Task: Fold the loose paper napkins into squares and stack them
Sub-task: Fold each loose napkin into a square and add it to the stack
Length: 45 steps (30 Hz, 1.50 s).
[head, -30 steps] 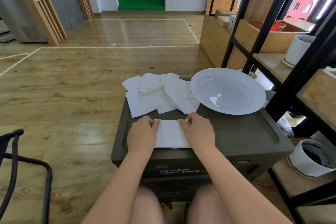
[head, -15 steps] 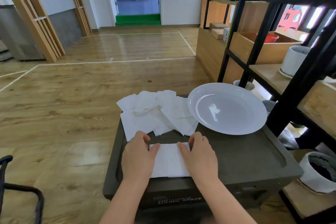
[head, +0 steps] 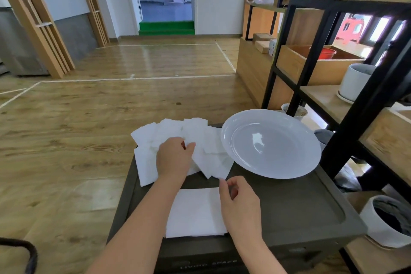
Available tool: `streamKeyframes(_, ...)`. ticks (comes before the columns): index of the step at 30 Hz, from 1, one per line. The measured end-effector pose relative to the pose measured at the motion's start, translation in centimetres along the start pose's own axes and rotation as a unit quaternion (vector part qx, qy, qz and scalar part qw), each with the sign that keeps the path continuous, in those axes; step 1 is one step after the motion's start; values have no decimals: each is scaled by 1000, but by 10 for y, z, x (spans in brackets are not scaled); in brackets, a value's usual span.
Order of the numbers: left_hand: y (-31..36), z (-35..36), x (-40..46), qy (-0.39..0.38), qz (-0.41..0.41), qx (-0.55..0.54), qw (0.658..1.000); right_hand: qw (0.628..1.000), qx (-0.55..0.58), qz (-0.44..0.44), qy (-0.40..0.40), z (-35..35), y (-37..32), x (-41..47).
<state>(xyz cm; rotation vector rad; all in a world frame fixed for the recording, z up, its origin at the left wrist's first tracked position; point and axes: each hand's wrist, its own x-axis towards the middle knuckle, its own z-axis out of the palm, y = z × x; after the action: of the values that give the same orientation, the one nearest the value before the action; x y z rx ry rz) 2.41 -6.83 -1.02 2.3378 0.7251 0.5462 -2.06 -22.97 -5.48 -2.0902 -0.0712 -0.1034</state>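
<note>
A folded white napkin (head: 195,212) lies flat near the front edge of the dark box top (head: 295,204). Behind it spreads a loose pile of unfolded white napkins (head: 211,151). My left hand (head: 173,158) reaches into that pile, and its thumb and fingers pinch one loose napkin. My right hand (head: 241,204) hovers at the right edge of the folded napkin with fingers loosely curled and nothing in them.
A large white plate (head: 271,144) sits on the box's back right, its rim over the pile's edge. A black metal shelf frame (head: 355,104) with white pots stands close on the right. Wooden floor lies to the left, and a black chair frame (head: 20,251) is at bottom left.
Both hands have lifted off the folded napkin. My left hand has moved forward into the loose pile and pinched a sheet. My right hand has drawn back slightly. The view has tilted up.
</note>
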Motion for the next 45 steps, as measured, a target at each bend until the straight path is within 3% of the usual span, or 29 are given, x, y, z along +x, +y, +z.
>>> streamKeyframes(6,3,-59,-22,27,173,-52,983,997,62,-31,-39,-8,-5,9)
streamKeyframes(10,3,-92,-27,-70,323,59,942,981,15,-169,-92,-16,-38,23)
streamKeyframes(13,4,-105,-27,-136,359,122,915,942,-48,-311,-118,-18,-65,26)
streamKeyframes(15,1,-107,-30,-139,363,132,912,927,-110,-336,-122,-19,-77,26)
streamKeyframes(18,-12,-107,-40,-146,284,-7,948,951,-94,-251,-152,-20,-84,17)
streamKeyframes(21,-30,-100,-51,-155,180,-79,968,981,16,-128,-146,-23,-78,10)
streamKeyframes(24,-48,-88,-63,-177,83,-226,954,946,227,52,-224,-26,-69,2)
streamKeyframes(26,-52,-81,-73,-174,40,-303,936,917,294,109,-246,-28,-61,0)
streamKeyframes(28,-52,-74,-81,-149,17,-312,938,918,290,110,-247,-28,-56,-2)
streamKeyframes(32,-53,-67,-87,-127,-31,-303,944,958,191,99,-187,-27,-50,-2)
streamKeyframes(36,-58,-61,-91,-112,-44,-234,965,991,32,-6,-129,-25,-37,-3)
streamKeyframes(39,-60,-55,-94,-95,-41,-167,980,991,-85,-58,-87,-22,-26,-5)
streamKeyframes(45,-64,-46,-95,-59,-25,-87,994,976,-187,-85,-75,-17,-13,-14)
